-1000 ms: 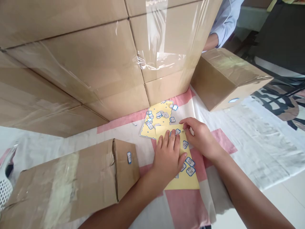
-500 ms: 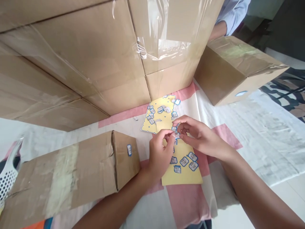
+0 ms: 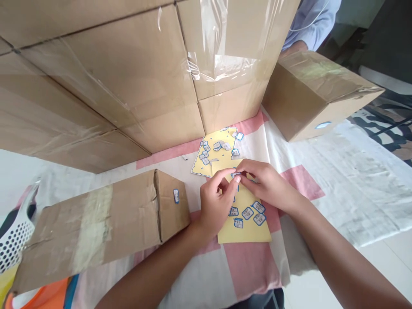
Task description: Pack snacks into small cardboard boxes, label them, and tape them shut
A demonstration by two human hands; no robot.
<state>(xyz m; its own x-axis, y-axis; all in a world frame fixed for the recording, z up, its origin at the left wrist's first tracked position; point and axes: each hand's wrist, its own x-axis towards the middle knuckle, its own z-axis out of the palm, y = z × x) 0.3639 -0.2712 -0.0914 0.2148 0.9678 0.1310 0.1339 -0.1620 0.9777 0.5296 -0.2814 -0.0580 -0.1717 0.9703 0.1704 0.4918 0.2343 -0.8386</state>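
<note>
At frame centre I see my left hand (image 3: pixel 215 201) and right hand (image 3: pixel 264 183) pinching one small sticker (image 3: pixel 237 174) between fingertips, just above the yellow backing sheet (image 3: pixel 247 229). Four stickers (image 3: pixel 247 213) remain on it. The lower-left box (image 3: pixel 96 229) already wears a label (image 3: pixel 175 195); so does the upper-right box (image 3: pixel 317 94).

Your hands meet over the near sticker sheet (image 3: pixel 246 225); a second sheet (image 3: pixel 215 155) lies behind it, a small box (image 3: pixel 96 227) to the left, stacked boxes (image 3: pixel 128 73) behind.

L hand (image 3: pixel 215 201), R hand (image 3: pixel 265 183): fingertips pinched together.
</note>
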